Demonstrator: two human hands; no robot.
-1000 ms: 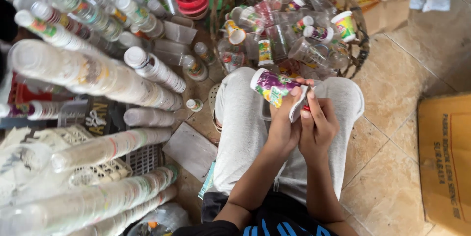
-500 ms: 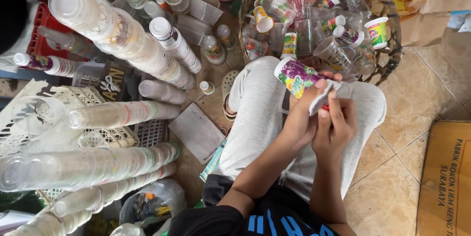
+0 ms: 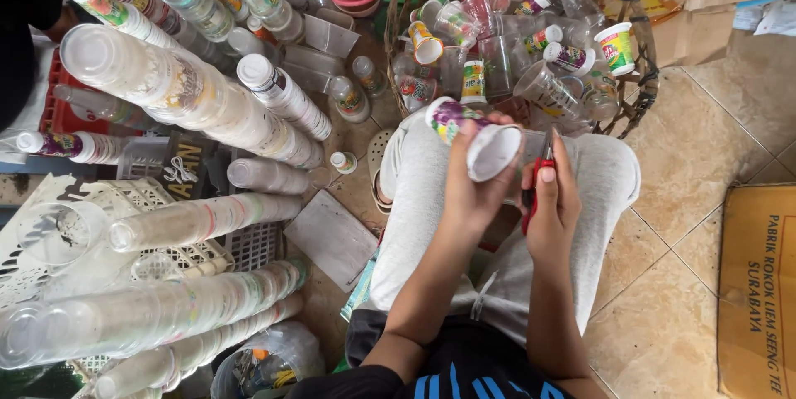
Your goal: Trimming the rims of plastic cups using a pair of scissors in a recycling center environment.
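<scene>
Head view: left hand (image 3: pixel 473 187) gripping a printed cup (image 3: pixel 474 138) over the lap, cup's open mouth tilted toward the camera. Right hand (image 3: pixel 551 200) closed round a red-handled cutter (image 3: pixel 535 187), just beside the cup rim, blade hidden. Wicker basket (image 3: pixel 638 88) of loose cups sits right past the knees, rim near the cup. Long cup stacks (image 3: pixel 191 100) crowd the person's left, w/ a white crate (image 3: pixel 124 200) under them. Open tile floor (image 3: pixel 705 200) on the right, up to a cardboard box (image 3: pixel 759 274).

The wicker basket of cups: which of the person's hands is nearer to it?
Left. The left hand, holding a cup, sits just below the basket rim; the right hand, gripping a red tool, is slightly farther back.
</scene>
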